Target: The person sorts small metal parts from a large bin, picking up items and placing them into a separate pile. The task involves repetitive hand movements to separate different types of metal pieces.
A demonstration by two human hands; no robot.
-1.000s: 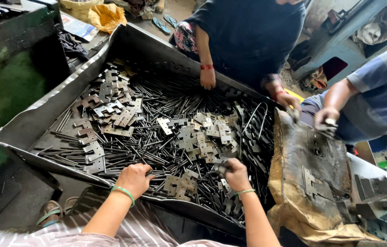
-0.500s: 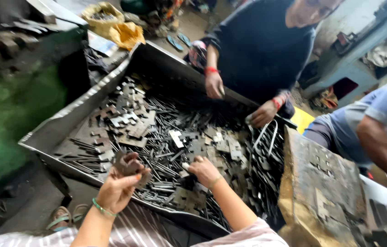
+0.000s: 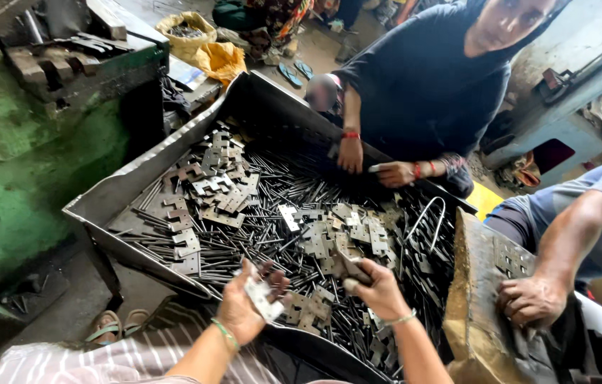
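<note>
A big grey metal tray [image 3: 134, 186] is full of thin dark rods [image 3: 251, 238] and flat hinge plates [image 3: 219, 186]. My left hand [image 3: 247, 307], with a green bangle at the wrist, is raised over the tray's near edge and holds a small pale hinge plate [image 3: 264, 299]. My right hand [image 3: 374, 286] is just to its right, fingers pinched on a dark metal piece [image 3: 349, 264] above the heap.
A person in a dark top leans over the far rim, both hands [image 3: 376, 163] in the tray. Another person's hand [image 3: 529, 302] rests on a sack-covered block [image 3: 482, 299] at right. A green machine [image 3: 23, 142] stands at left; yellow sacks [image 3: 205, 46] lie behind.
The camera swung left and tilted. My left hand lifted out of the heap with a plate in it. My right hand rose from the pile holding a piece.
</note>
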